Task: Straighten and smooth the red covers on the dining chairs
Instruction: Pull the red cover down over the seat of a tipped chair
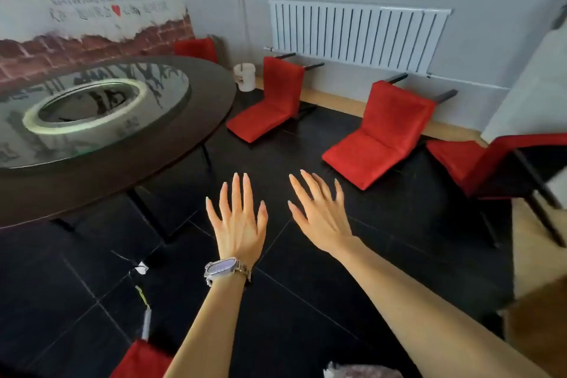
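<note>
The left hand (pixel 237 224) and right hand (pixel 319 215) are held with fingers spread, nothing grasped, above the black tiled floor (pixel 306 301). A red-covered left chair (pixel 270 101) and right chair (pixel 380 135) are laid back-down below the far radiator (pixel 356 34); a third chair (pixel 454 156), at the right, is cut off.

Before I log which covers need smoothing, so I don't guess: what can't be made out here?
Head view only.
Far chair: mostly hidden behind the round table.
Right chair: cut off by the right edge.
Bottom red cover: cut off by the bottom edge.
Left tipped chair and middle tipped chair: creases too blurred.
</note>
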Demonstrator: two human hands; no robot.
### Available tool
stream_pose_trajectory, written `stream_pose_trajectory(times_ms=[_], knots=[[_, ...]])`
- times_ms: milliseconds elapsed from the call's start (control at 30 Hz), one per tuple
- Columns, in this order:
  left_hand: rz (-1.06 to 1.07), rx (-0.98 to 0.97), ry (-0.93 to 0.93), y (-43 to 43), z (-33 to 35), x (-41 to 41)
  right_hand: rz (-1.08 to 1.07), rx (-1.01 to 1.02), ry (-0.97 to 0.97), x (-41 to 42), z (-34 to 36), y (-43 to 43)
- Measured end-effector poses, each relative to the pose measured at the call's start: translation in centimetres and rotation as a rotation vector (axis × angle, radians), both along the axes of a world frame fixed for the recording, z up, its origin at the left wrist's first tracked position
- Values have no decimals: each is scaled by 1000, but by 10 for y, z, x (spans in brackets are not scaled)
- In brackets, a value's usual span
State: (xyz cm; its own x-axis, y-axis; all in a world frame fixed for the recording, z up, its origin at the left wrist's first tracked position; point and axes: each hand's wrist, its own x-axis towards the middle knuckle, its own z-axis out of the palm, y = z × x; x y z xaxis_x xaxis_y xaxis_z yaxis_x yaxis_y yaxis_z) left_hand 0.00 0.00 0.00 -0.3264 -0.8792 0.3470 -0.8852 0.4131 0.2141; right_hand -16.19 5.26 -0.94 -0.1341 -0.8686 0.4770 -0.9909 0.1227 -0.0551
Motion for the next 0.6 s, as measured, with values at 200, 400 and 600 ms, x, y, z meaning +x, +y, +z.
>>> stream_pose_trajectory(times_ms=[200, 400, 600], knots=[[-147, 57, 16, -27, -6, -73, -111, -9, -116, -41, -8, -15], [-223, 66, -33, -82, -24, -160, -177, 55, -81, -132, -18, -51], [-312, 78, -120, -124, -20, -257, -221, 114, -56, -222, -24, -85]])
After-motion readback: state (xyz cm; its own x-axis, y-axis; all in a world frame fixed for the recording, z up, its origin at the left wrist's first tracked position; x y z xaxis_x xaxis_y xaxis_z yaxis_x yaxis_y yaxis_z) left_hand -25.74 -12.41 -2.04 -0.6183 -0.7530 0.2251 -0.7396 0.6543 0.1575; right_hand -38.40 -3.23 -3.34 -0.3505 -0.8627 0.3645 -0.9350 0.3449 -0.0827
